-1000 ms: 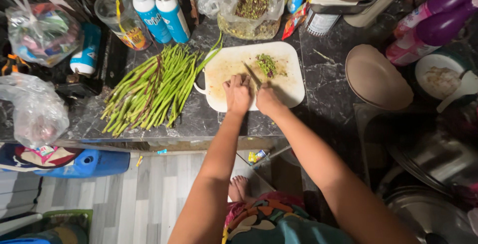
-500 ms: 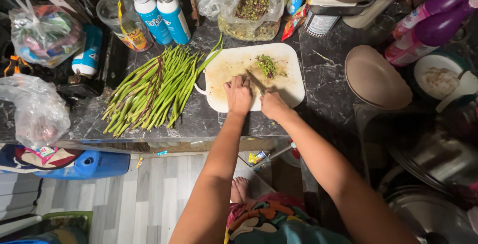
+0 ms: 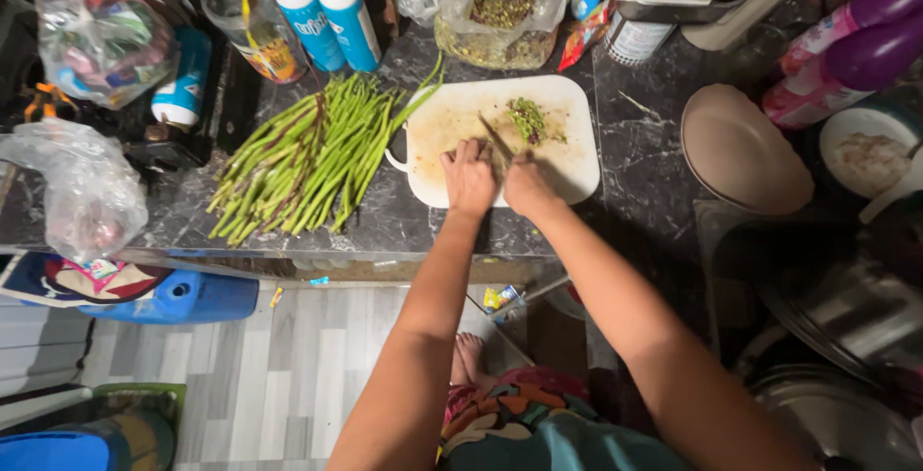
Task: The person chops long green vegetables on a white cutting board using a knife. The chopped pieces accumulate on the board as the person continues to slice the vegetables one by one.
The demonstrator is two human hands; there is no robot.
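Note:
On a dark stone counter lies a white cutting board [image 3: 567, 111] with a small heap of chopped greens [image 3: 527, 120] on it. My left hand [image 3: 468, 178] rests flat on the board, fingers pressed down beside a knife blade [image 3: 496, 140]. My right hand [image 3: 528, 183] is closed around the knife's handle, the blade pointing away toward the chopped heap. What lies under my left fingers is hidden. A big pile of long green stalks [image 3: 312, 154] lies on the counter just left of the board.
Two blue spray cans [image 3: 327, 14] and a plastic bag of chopped greens [image 3: 500, 10] stand behind the board. A round brown lid [image 3: 745, 149], purple bottles [image 3: 846, 38] and a bowl [image 3: 865, 159] sit right. Plastic bags [image 3: 82, 192] crowd the left.
Both hands stay on the board with only small shifts; the knife blade has moved slightly against the greens.

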